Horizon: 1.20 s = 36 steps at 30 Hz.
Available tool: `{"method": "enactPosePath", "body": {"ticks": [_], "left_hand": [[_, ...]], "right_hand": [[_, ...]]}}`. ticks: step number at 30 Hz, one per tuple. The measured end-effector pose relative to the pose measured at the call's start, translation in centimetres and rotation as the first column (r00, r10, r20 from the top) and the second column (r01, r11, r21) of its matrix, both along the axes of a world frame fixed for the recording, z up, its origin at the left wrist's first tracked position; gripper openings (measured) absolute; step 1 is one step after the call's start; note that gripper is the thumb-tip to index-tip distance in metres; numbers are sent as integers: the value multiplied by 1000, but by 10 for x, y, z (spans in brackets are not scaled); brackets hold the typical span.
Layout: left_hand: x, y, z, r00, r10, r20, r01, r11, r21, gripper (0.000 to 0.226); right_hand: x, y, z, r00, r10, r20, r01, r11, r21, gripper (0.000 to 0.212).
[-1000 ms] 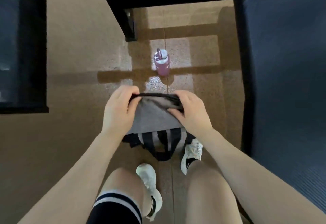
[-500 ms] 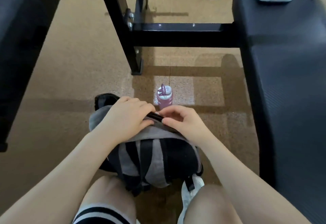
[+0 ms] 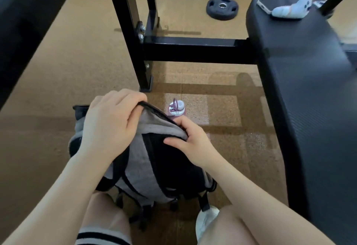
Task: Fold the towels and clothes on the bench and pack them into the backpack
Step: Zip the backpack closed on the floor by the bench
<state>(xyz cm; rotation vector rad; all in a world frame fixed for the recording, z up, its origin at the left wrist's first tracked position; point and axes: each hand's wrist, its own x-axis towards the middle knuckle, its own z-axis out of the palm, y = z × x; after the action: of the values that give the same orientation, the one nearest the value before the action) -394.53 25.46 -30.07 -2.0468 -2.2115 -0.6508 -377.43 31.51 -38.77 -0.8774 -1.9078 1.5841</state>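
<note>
Down on tan flooring, backpack (image 3: 146, 159) sits gripped under left hand (image 3: 108, 127) and right hand (image 3: 190, 140).

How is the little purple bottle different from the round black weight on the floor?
The small purple plastic water bottle stands upright, while the round black weight plate lies flat. The bottle is pale purple with a loop handle on its lid; the plate is black with a metal hole in its middle. The bottle sits right behind the grey and black backpack; the plate lies farther off. Both rest on the tan floor.
</note>
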Motion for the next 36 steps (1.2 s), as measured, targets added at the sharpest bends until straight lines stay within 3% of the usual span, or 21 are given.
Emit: {"method": "enactPosePath", "body": {"ticks": [4,7,9,11,13,16,18,21,24,27,29,32,34,36], "left_hand": [[7,-3,0,997,16,-70,-33,970,-242,47],[25,16,5,967,-79,-241,-19,925,-380,58],[37,29,3,921,-213,-325,7,845,-535,60],[50,36,-2,918,-310,-247,28,672,-740,55],[55,33,-8,941,-317,-115,71,519,-852,51],[51,20,-17,951,-307,-37,113,456,-883,48],[53,6,-28,927,-365,-88,87,437,-895,41],[56,-16,-46,903,-417,-103,71,381,-922,27],[52,-28,-54,929,-360,-85,93,451,-888,21],[48,-30,-53,951,-307,-40,145,554,-820,14],[49,-31,-53,956,-293,-1,173,566,-806,12],[42,-34,-54,968,-249,43,183,574,-798,14],[31,-37,-54,979,-198,55,164,592,-789,16],[18,-40,-53,988,-149,41,121,583,-804,21]], "right_hand": [[-6,5,-13,997,-45,68,33,985,172,32],[-7,6,-15,993,90,75,-108,953,282,31],[-7,0,-12,982,169,88,-188,940,284,37],[1,-7,-14,962,246,115,-265,943,201,46],[21,-6,-17,948,295,118,-302,952,44,48],[68,14,-31,981,120,151,-95,982,-163,32],[93,23,-42,948,36,315,13,989,-150,22],[103,22,-58,826,259,501,-194,965,-179,23],[90,10,-68,732,383,564,-322,923,-209,30],[80,4,-83,640,222,735,-301,953,-25,39],[76,2,-90,560,125,819,-258,966,29,41],[70,7,-93,465,156,871,-349,937,19,35],[67,11,-92,493,119,862,-327,943,57,28],[63,17,-94,635,28,772,-114,992,58,25]]}}
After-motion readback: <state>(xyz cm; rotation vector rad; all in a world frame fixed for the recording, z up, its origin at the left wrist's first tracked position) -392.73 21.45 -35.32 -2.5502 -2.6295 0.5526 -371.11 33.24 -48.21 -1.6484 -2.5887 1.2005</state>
